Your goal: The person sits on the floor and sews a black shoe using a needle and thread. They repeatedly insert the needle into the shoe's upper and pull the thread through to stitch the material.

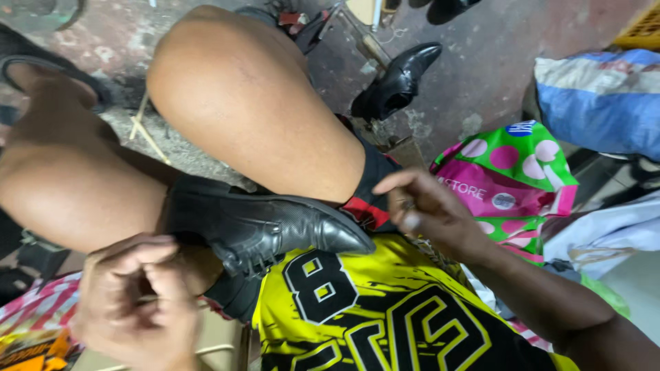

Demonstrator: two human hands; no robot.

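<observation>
A black leather lace-up shoe (268, 227) lies wedged on my lap between my bare thighs, toe pointing right. My left hand (137, 302) is at the lower left beside the shoe's heel end, fingers curled in and blurred; nothing shows in it. My right hand (426, 209) hovers just right of the shoe's toe, thumb and fingers pinched on something small and thin that glints; what it is cannot be told. I am wearing a yellow and black jersey (371, 309).
A second black shoe (395, 82) lies on the concrete floor beyond my knee. A pink and green dotted bag (512, 172) and a blue and white sack (601, 96) sit at the right. Thin sticks (141, 127) lie on the floor at left.
</observation>
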